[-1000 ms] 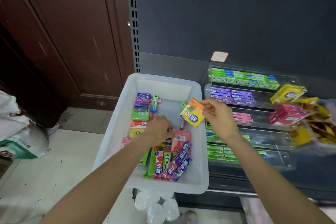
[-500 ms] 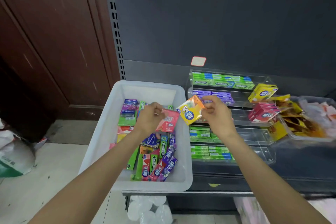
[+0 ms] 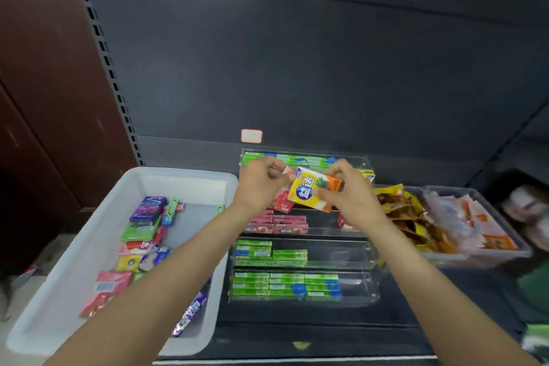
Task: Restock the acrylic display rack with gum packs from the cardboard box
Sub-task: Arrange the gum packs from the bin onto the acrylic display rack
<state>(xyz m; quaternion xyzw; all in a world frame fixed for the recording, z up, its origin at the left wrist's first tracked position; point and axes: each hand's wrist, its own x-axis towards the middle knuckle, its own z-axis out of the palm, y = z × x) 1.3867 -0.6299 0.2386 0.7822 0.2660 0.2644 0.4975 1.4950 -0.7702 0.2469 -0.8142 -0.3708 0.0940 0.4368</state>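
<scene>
Head view, yellow gum pack (image 3: 315, 193): I find it held above the upper tiers of the acrylic display rack (image 3: 303, 249), tilted, its printed face toward the camera.
Head view, pink gum pack (image 3: 281, 197): it sits behind and left of the yellow one, partly hidden, over the rack's pink row.
Head view, handling: I judge both packs light, stiff little cartons with glossy film, likely a bit slippery; flat faces should crush only under a hard squeeze.
Head view, where to hold: I would take each by its short ends or long edges, thumb against fingers, leaving the base free to slide into a tier.
Head view, right hand (image 3: 352, 196): grip pinched on the yellow pack at its right end and lower edge, fingers curled; forearm reaches from the near right, wrist roughly straight.
Head view, left hand (image 3: 258, 187): grip curled on the pink pack's upper left part, knuckles up; forearm runs from the near left across the corner of the white bin (image 3: 53, 300).
Head view, supply: loose packs lie in the white bin left of the rack; I see no cardboard, only this plastic tub.
Head view, rack stock: green rows fill the near tiers on the left, with bare space to the right.
Head view, surroundings: a tray of snack sachets (image 3: 416, 217) stands right of the rack on the dark shelf.
</scene>
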